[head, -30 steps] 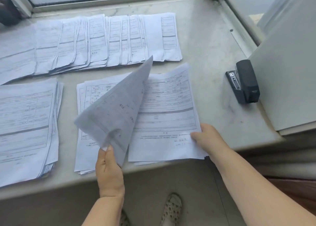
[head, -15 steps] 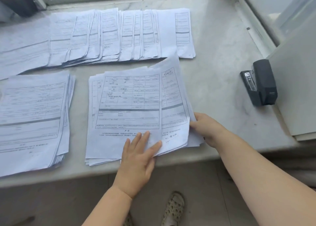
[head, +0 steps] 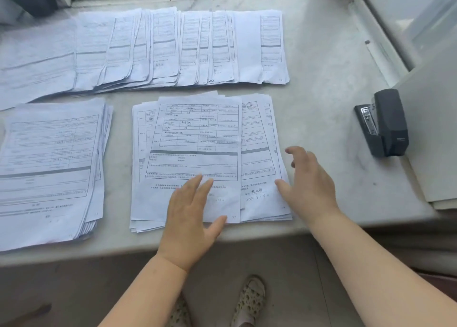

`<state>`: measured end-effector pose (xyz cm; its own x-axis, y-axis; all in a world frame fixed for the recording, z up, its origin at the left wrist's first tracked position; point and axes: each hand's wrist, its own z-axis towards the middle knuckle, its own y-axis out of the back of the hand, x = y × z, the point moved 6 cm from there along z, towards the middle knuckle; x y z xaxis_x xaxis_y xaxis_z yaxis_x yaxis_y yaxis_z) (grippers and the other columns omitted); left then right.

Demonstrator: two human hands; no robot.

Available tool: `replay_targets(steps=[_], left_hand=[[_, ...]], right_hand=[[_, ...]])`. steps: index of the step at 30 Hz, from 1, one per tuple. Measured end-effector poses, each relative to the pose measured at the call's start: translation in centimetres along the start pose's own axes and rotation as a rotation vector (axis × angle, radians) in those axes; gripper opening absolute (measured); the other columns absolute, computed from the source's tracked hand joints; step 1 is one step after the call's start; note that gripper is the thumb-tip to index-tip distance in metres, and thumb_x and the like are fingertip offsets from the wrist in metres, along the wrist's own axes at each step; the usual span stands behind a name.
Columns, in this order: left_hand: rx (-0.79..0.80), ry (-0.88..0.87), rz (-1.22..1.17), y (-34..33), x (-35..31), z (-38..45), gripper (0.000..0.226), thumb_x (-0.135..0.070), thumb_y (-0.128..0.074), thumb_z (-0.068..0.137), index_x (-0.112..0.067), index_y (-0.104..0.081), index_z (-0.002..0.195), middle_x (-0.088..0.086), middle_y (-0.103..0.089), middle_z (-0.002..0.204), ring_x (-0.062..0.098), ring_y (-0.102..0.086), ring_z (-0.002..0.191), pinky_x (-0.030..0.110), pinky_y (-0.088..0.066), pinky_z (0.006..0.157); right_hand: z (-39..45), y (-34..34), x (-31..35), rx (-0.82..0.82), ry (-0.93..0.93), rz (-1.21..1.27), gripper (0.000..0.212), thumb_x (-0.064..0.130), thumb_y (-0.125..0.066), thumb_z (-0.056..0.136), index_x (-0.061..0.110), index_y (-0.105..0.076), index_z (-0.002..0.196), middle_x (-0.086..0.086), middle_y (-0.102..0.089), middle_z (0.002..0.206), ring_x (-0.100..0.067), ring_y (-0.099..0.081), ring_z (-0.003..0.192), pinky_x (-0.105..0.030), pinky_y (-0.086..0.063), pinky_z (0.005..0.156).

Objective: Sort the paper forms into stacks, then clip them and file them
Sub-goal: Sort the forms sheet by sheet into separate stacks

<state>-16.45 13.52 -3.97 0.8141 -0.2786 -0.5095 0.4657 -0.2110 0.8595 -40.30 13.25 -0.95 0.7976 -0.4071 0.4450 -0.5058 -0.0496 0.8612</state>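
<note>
Since earlier, our right hand [head: 309,180] lets go, open; left hand [head: 193,210] presses flat on the forms [head: 197,138]. Limp, slippery sheets: square by edges.

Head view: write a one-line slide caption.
Left hand flat on the middle stack of forms, right hand open at its edge, black stapler waiting on the marble sill.

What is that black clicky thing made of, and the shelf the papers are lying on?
The stapler looks like matte black plastic, with a shiny metal strip showing along its left side, probably the staple channel. The ledge under the paper forms looks like polished stone, likely marble: pale grey-white with faint darker veins and a soft sheen. It could be an imitation; the picture alone cannot settle that.
</note>
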Motion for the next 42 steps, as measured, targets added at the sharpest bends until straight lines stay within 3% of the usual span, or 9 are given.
replay_targets(steps=[5,11,16,19,22,26,34,38,42], left_hand=[[0.178,0.054,0.113,-0.5,2.4,0.0,0.085,-0.067,-0.048,0.067,-0.022,-0.047,0.139,0.005,-0.034,0.153,0.032,-0.029,0.142,0.045,-0.024,0.114],[0.144,0.032,0.011,1.1,3.1,0.6,0.058,-0.051,-0.04,0.077,-0.025,-0.065,0.123,0.012,-0.046,0.144,0.032,-0.046,0.131,0.04,-0.035,0.106],[0.025,-0.006,-0.122,2.2,2.2,0.6,0.054,-0.043,-0.03,0.094,-0.014,-0.065,0.122,0.012,-0.055,0.136,0.021,-0.044,0.126,0.012,-0.02,0.104],[0.057,0.015,-0.201,2.2,2.4,0.9,0.059,-0.047,-0.023,0.094,-0.017,-0.063,0.126,-0.002,-0.056,0.135,0.015,-0.045,0.127,0.022,-0.03,0.107],[0.012,0.017,-0.254,2.7,2.4,1.0,0.053,-0.045,-0.023,0.095,-0.022,-0.066,0.115,-0.019,-0.06,0.114,0.004,-0.049,0.11,0.008,-0.034,0.087],[-0.031,0.153,-0.274,3.0,2.9,1.1,0.04,-0.043,-0.025,0.092,-0.02,-0.05,0.07,-0.011,-0.051,0.072,0.005,-0.045,0.076,0.021,-0.029,0.059],[-0.32,0.399,-0.491,4.9,5.5,0.8,0.043,-0.025,-0.037,0.101,-0.018,-0.025,0.06,-0.004,-0.027,0.055,0.011,-0.033,0.053,0.019,-0.026,0.049],[-0.4,0.07,-0.289,6.2,3.6,-0.2,0.032,-0.026,-0.032,0.097,-0.012,-0.044,0.07,-0.007,-0.038,0.063,0.008,-0.036,0.061,0.019,-0.027,0.057],[-0.183,-0.146,-0.211,3.5,2.1,-0.5,0.045,-0.033,-0.045,0.091,-0.003,-0.064,0.119,0.013,-0.063,0.122,0.024,-0.054,0.116,0.024,-0.037,0.102]], right_hand=[[-1.4,-3.2,2.0,0.282,-0.124,0.56,0.013,0.013,-0.06,0.091,0.026,-0.061,0.09,0.002,-0.068,0.085,-0.014,-0.065,0.073,-0.037,-0.054,0.077],[-1.4,-5.1,2.3,0.378,-0.297,0.675,0.014,0.008,-0.053,0.094,0.013,-0.062,0.103,-0.007,-0.07,0.087,-0.015,-0.065,0.07,-0.026,-0.054,0.067],[-1.5,-5.9,4.0,0.489,-0.355,0.689,0.013,0.018,-0.053,0.096,0.014,-0.065,0.092,-0.011,-0.072,0.084,-0.02,-0.067,0.072,-0.027,-0.054,0.065],[-1.3,-6.8,4.6,0.545,-0.444,0.743,0.023,0.025,-0.053,0.097,0.006,-0.065,0.097,-0.01,-0.072,0.078,-0.019,-0.067,0.065,-0.025,-0.053,0.058],[-1.0,-7.0,4.7,0.553,-0.399,0.648,0.012,0.021,-0.062,0.09,0.011,-0.066,0.084,-0.003,-0.064,0.064,-0.012,-0.058,0.05,-0.022,-0.045,0.05],[-1.2,-6.9,5.2,0.608,-0.355,0.677,0.012,0.016,-0.067,0.085,0.016,-0.067,0.074,0.006,-0.058,0.054,-0.009,-0.05,0.047,-0.022,-0.042,0.053],[-0.6,-6.4,7.1,0.533,-0.184,0.748,0.013,0.013,-0.066,0.089,0.001,-0.069,0.089,0.01,-0.056,0.05,-0.008,-0.049,0.05,-0.021,-0.048,0.06],[-0.9,-6.1,7.9,0.498,-0.157,0.88,0.011,0.013,-0.066,0.09,0.003,-0.068,0.085,-0.002,-0.06,0.066,-0.013,-0.055,0.065,-0.026,-0.057,0.069],[-1.4,-5.9,8.1,0.495,-0.167,0.926,0.01,0.011,-0.066,0.089,0.002,-0.067,0.083,-0.007,-0.064,0.074,-0.013,-0.062,0.07,-0.028,-0.058,0.074]])
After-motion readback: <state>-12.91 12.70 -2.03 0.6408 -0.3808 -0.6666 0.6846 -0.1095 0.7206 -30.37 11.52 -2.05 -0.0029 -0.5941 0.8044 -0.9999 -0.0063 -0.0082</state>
